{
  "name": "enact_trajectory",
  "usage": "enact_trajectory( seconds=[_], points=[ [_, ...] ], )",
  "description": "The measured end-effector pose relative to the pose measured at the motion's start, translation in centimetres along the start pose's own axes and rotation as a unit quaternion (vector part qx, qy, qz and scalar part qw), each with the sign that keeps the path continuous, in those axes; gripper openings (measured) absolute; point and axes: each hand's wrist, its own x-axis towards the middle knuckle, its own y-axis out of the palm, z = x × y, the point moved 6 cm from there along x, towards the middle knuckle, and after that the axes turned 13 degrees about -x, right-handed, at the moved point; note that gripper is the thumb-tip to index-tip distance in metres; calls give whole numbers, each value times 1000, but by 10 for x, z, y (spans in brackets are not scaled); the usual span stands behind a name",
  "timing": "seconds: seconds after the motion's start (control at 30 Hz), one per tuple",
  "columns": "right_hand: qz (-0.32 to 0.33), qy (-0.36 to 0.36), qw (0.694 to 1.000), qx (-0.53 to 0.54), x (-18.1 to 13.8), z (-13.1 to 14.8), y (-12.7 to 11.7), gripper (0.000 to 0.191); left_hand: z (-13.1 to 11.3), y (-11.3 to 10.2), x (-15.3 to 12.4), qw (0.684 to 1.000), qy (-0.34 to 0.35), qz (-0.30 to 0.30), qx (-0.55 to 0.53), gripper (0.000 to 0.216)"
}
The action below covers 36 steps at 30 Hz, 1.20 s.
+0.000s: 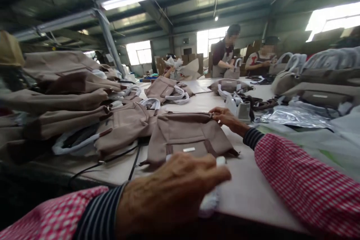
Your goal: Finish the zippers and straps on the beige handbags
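A taupe handbag [185, 131] lies flat on the table in front of me, its small white label facing up. My right hand [225, 118] pinches the bag's far right corner, at the edge along the far side. Close to the camera, my left hand [174, 187] is over the near end of the bag, back of the hand up and fingers curled. White-wrapped handle [209, 200] parts show beside and under it. Most of the left fingers are hidden, so what they hold cannot be made out.
Stacked taupe bags [70, 93] rise at the left, with another bag [120, 127] touching the pile. A white tool or dispenser [237, 107], clear plastic [295, 116] and more bags [320, 93] lie to the right. Two co-workers [225, 54] handle bags across the table [242, 180].
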Motion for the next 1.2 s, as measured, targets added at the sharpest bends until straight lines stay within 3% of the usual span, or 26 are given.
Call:
enact_trajectory(
  seconds=[0.07,0.13,0.2,0.27,0.37,0.4,0.47,0.57,0.67,0.73,0.83,0.93,1.0,1.07,1.2],
  points=[
    [12,2,999,-36,5,-2,7,34,43,-26,16,992,-18,-126,-19,23],
    [19,-7,997,-77,7,0,12,34,101,-46,29,971,-98,-211,56,23],
    [12,-28,993,-113,1,7,13,35,159,-49,39,950,-191,-187,165,26],
    [-25,-70,986,-151,-16,18,8,33,204,-37,45,943,-234,-146,187,23],
    [-91,-192,955,-207,-69,46,0,22,241,-11,49,936,-267,-112,198,27],
    [-75,-235,946,-210,-92,57,3,19,246,-4,50,936,-270,-105,201,28],
    [7,-310,927,-211,-139,77,18,15,248,4,53,937,-270,-94,203,29],
    [143,-385,877,-249,-201,97,50,22,243,1,57,937,-267,-82,208,26],
    [158,-445,824,-313,-229,99,67,31,231,-12,59,934,-268,-78,221,25],
    [126,-461,813,-333,-227,90,59,38,220,-20,55,932,-268,-77,231,25],
    [97,-411,828,-368,-208,62,28,44,199,-25,37,930,-267,-75,241,26],
    [51,-326,856,-399,-189,40,-2,41,176,-14,8,931,-262,-63,247,28],
    [14,-297,880,-369,-183,42,-9,30,166,-1,-11,925,-276,-66,255,30],
    [-5,-310,894,-324,-182,57,0,26,162,9,-25,916,-303,-86,248,30],
    [24,-373,873,-315,-177,90,53,55,171,18,-34,914,-305,-111,243,29]
  ],
)
